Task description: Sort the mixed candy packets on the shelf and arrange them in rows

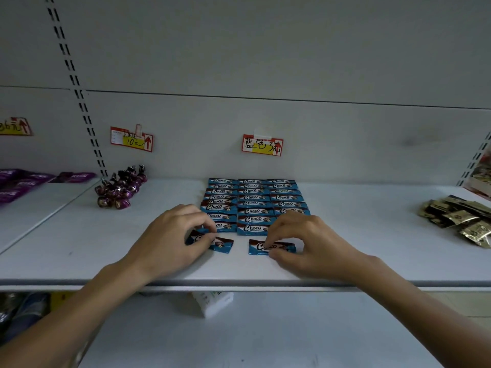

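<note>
Blue Choco candy packets point(254, 203) lie in three neat columns on the white shelf point(79, 235), below a red price tag. In front of the columns, my left hand point(175, 235) pinches one loose blue Choco packet point(221, 245) with curled fingers and thumb. My right hand point(308, 240) pinches a second loose Choco packet point(259, 247) that lies flat on the shelf. Both loose packets sit just before the columns' front row, the left one tilted.
A heap of purple twist-wrapped candies point(121, 188) sits at the back left. Gold packets point(462, 216) are piled at the right. Purple packets point(18, 181) lie on the neighbouring shelf to the left. A lower shelf holds a white box point(212, 302).
</note>
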